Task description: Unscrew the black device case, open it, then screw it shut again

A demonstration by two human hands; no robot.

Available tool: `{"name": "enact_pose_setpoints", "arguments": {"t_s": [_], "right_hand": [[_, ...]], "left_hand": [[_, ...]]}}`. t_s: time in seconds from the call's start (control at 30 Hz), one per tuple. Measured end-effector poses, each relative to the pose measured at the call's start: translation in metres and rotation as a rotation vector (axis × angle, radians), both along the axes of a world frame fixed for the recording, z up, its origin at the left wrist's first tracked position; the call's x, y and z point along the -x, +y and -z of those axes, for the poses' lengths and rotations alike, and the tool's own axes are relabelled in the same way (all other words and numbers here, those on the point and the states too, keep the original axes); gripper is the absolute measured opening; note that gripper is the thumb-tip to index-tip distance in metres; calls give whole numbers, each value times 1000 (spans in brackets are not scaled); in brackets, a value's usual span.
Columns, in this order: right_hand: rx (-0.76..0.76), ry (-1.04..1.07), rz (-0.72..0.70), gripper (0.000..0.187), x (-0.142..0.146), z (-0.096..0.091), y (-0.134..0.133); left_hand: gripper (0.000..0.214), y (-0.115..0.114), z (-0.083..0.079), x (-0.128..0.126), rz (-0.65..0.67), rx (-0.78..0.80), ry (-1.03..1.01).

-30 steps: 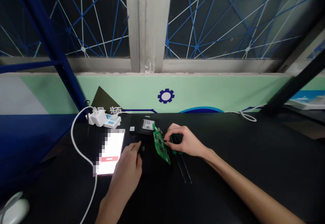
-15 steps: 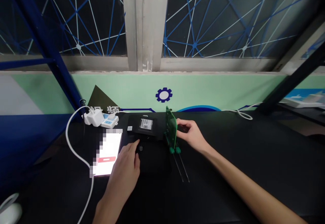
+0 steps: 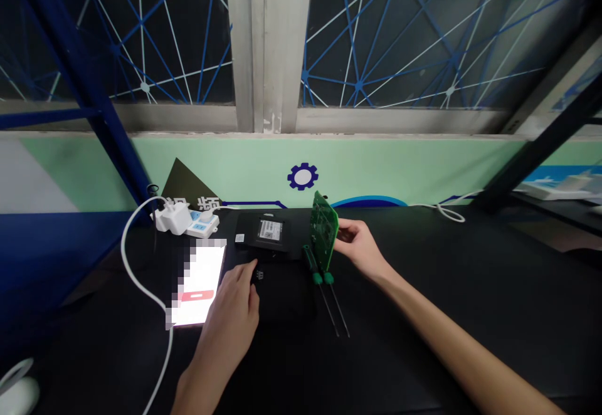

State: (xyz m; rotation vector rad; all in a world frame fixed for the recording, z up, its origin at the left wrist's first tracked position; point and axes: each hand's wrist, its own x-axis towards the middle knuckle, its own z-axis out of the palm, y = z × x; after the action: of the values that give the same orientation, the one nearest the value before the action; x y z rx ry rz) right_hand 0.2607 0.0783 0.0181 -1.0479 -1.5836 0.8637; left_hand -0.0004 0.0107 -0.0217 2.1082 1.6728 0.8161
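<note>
My right hand (image 3: 360,249) pinches the right edge of a green circuit board (image 3: 323,230), which stands nearly upright above the black desk. Under the board lie two green-handled screwdrivers (image 3: 323,278), shafts towards me. My left hand (image 3: 232,302) rests at the left side of a dark, flat casing (image 3: 286,293), its fingers stretched forward and thumb apart. Close to its fingertips sits a small black connector (image 3: 258,274). Beyond the casing lies a black boxy part (image 3: 270,232) with a white printed label. The left hand's lower fingers are hidden.
Left of my left hand lies a lit screen (image 3: 202,283), partly blurred out. Behind it is a white power strip (image 3: 203,222) with a plugged-in adapter (image 3: 175,217). A white cable (image 3: 136,267) curves down the left side. A white rounded object (image 3: 21,396) sits lower left.
My right hand has turned the circuit board so more of its left face shows, and its top has shifted slightly right. The left hand stays where it was.
</note>
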Motion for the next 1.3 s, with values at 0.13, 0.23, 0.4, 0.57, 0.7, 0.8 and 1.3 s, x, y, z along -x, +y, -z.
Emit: {"name": "enact_pose_setpoints", "arguments": {"t_s": [0.13,0.23,0.4,0.57,0.7,0.8,1.3], "right_hand": [[-5,-27,-14,34,1,2,0],[-3,-30,-44,33,3,3,-2],[-27,-67,-72,30,12,1,-7],[-51,-132,-114,23,18,1,-11],[-82,-238,-127,14,22,2,-13],[-105,-302,-139,8,23,3,-15],[-204,-430,-207,11,24,13,-13]], "left_hand": [[46,0,0,0,-3,-5,0],[46,0,1,-1,1,-8,-11],[47,1,2,0,13,4,-15],[48,1,1,1,11,21,-6],[48,0,0,0,14,12,-10],[48,0,0,0,12,2,-10],[47,3,7,1,14,-38,-24]]}}
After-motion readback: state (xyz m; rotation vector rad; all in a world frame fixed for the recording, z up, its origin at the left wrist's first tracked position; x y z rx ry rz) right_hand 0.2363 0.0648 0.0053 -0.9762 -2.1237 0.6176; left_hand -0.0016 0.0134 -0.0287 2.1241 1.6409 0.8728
